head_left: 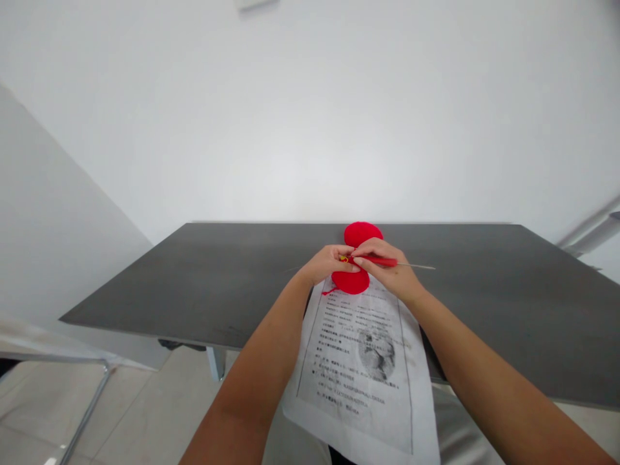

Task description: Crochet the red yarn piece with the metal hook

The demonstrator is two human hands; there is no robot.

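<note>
My left hand (332, 263) is closed, its fingers pinching the edge of a red round piece (351, 282) that looks like yarn work, with a loose red strand (330, 292) trailing from it. In the closed fingers of my right hand (387, 266) lies a slim red-handled tool (382, 261), perhaps a crochet hook, whose thin metal shaft points right. Both hands meet over the red piece, so the contact point is partly hidden. A small yellow item (343, 259) shows by the left fingertips. Just beyond the hands sits another red round shape (362, 233).
A printed sheet (356, 387) with a dark picture hangs over the near edge of the dark grey table (232, 278) toward my lap. Behind the table rises a white wall (310, 116). A metal chair frame (92, 400) stands at lower left.
</note>
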